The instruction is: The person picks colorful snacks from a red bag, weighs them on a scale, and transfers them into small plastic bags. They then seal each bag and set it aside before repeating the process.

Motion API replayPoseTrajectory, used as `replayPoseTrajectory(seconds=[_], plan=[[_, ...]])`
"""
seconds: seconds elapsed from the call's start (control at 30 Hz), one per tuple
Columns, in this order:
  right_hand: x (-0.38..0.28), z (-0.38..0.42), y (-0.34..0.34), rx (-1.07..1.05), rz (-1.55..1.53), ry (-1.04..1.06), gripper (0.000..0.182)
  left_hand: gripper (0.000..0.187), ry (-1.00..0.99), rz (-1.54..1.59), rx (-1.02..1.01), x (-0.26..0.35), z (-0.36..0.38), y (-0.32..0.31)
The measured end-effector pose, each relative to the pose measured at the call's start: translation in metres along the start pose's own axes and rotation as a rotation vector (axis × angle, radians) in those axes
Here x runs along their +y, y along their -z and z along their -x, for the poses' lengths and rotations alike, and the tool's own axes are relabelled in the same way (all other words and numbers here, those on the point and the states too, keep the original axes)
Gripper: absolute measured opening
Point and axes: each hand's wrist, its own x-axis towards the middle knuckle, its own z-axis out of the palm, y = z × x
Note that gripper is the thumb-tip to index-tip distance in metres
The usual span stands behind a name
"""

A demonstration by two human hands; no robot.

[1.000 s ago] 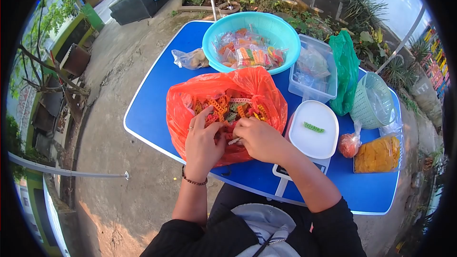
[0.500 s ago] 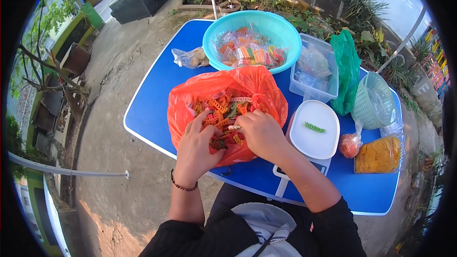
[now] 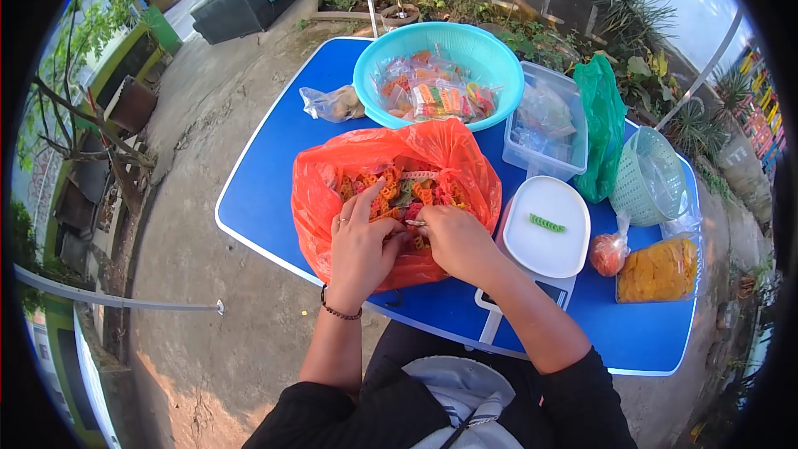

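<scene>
- Change since the earlier frame: the left hand point(image 3: 363, 241) has shifted inward over the red bag point(image 3: 310, 220), nearer to the right hand point(image 3: 461, 241), which has moved only slightly.
- Right hand, over the near right part of the red bag: thumb and fingertips pinched together on a small pale piece point(image 3: 415, 223), largely covered by the fingers.
- Left hand, over the near left part of the red bag: index finger extended, thumb bent inward, the grasp partly open; whether it has hold of anything cannot be told.
- Inside the red bag, around both hands: curly pieces point(image 3: 426, 193) in orange, red, yellow and green.
- Just right of the red bag: a scale point(image 3: 555, 294), partly behind the right forearm, bearing a white plate point(image 3: 540, 256) with one green curl point(image 3: 547, 223) on it.
- Just beyond the red bag: a turquoise basin point(image 3: 492, 48) holding clear packets point(image 3: 436, 98), and a small clear bag point(image 3: 334, 105) beside it.
- Beyond and right of the red bag: a clear box point(image 3: 543, 160), a green bag point(image 3: 600, 137) and a pale green basket point(image 3: 634, 193).
- Far right of the red bag: a small knotted bag point(image 3: 609, 255) and a pack of yellow-orange pieces point(image 3: 661, 272).
- Beneath the red bag: a blue table point(image 3: 264, 187) with a white edge.
</scene>
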Motion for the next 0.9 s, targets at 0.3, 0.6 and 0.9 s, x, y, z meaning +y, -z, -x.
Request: replayPoseTrajectory(seconds=[0.3,0.6,0.9], plan=[[0.011,0.002,-0.010,0.037,-0.089,0.116,0.018,0.017,0.036,-0.104,0.022,0.006,0.000,-0.011],[0.006,0.003,0.002,0.185,-0.331,0.056,0.026,0.016,0.079,0.209,0.232,0.003,-0.007,-0.016],[0.009,0.005,0.004,0.247,-0.619,0.022,0.018,0.018,0.007,0.362,0.332,0.024,-0.021,-0.017]])
